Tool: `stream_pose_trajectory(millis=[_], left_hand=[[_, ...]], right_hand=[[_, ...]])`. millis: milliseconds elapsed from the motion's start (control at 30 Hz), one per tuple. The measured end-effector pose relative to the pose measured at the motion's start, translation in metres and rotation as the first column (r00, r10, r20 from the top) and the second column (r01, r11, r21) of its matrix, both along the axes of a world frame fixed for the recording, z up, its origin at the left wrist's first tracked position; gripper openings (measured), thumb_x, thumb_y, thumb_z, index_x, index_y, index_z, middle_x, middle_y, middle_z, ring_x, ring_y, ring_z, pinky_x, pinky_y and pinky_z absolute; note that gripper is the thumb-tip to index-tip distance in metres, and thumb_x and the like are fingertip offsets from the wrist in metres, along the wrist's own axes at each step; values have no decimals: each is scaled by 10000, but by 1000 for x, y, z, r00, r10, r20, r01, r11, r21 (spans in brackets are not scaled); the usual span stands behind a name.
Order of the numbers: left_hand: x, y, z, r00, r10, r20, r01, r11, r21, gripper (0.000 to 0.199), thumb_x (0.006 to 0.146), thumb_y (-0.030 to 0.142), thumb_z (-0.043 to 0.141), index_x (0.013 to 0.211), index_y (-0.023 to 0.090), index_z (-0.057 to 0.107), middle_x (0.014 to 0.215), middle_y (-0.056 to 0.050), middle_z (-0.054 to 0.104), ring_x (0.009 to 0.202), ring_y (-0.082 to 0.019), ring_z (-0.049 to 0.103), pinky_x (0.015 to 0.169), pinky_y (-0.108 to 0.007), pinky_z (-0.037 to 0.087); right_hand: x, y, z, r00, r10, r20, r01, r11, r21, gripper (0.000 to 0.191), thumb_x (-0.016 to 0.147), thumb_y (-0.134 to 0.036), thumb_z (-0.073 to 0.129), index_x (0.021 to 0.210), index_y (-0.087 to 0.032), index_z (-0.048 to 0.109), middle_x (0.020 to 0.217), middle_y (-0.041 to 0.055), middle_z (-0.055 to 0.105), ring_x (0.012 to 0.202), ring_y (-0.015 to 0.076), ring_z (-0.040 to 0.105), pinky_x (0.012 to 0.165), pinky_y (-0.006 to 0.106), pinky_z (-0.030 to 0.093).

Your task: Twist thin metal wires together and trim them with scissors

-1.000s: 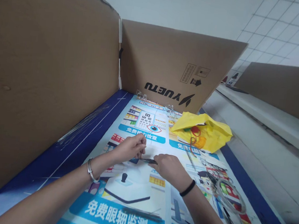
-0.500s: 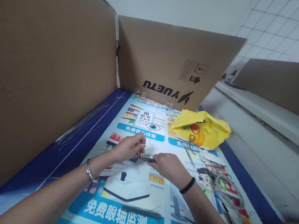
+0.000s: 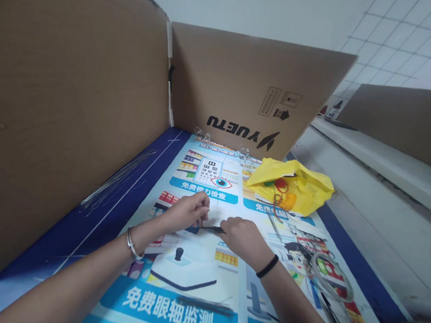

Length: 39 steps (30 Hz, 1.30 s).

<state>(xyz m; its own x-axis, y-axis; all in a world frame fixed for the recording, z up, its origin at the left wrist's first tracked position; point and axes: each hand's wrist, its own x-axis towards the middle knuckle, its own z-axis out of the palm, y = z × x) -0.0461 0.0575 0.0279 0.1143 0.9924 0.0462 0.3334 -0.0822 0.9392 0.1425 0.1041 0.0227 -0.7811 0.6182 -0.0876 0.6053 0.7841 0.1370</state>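
Near the middle of the printed sheet, my right hand (image 3: 244, 239) is wrapped round a dark pair of pliers (image 3: 213, 229), whose tip points left toward my other hand. My left hand (image 3: 191, 212) is closed in a pinch just left of the tip; whatever its fingers hold is too thin to make out. A bundle of thin dark wires (image 3: 207, 305) lies on the sheet nearer to me. More thin wires (image 3: 118, 177) lie at the left, beside the cardboard.
Cardboard panels stand at the left (image 3: 73, 92) and back (image 3: 246, 78). A yellow bag (image 3: 310, 188) with red and orange cord lies at the right. Nearer are a wire coil (image 3: 348, 291) and a long dark tool (image 3: 337, 320). Small clear pieces (image 3: 243, 156) sit at the back.
My right hand and the pliers have shifted very slightly; the back of the hand is a little higher. My left hand stays almost where it was.
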Motion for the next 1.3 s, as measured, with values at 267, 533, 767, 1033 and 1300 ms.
stream_pose_trajectory(millis=[267,533,767,1033,1300], left_hand=[[-11,4,-1,931,197,-307,-158,977,146,141,836,263,400,935,230,494,668,25,626,547,-117,595,551,-223,433],[-33,3,14,422,390,-819,-162,921,355,241,848,174,368,968,237,567,903,-33,625,753,-165,598,601,-241,393],[-27,1,14,247,368,-896,6,925,381,213,765,36,418,812,178,569,810,-67,598,763,-208,566,659,-313,382],[-14,-5,16,267,363,-893,221,879,423,172,824,86,420,870,176,560,854,-67,592,798,-212,535,708,-334,370],[-16,-2,8,302,335,-893,202,893,403,180,821,84,425,885,171,568,884,-85,590,848,-209,538,735,-330,389]], right_hand=[[3,5,1,994,16,-105,-11,999,48,273,866,-412,450,885,-174,583,875,80,601,862,200,531,713,282,353],[38,31,7,969,-244,-44,247,964,98,469,818,-543,431,1000,-133,568,976,150,576,958,289,491,806,413,315],[44,38,25,943,-288,-170,314,936,160,279,897,-337,381,833,-157,584,833,89,593,823,206,539,683,295,349],[19,22,20,969,-58,-242,105,977,187,162,876,-276,476,970,-181,569,919,74,554,885,192,497,712,269,360],[13,11,21,981,-123,-148,147,976,160,261,901,-248,394,777,-173,611,847,92,563,872,215,494,679,297,360]])
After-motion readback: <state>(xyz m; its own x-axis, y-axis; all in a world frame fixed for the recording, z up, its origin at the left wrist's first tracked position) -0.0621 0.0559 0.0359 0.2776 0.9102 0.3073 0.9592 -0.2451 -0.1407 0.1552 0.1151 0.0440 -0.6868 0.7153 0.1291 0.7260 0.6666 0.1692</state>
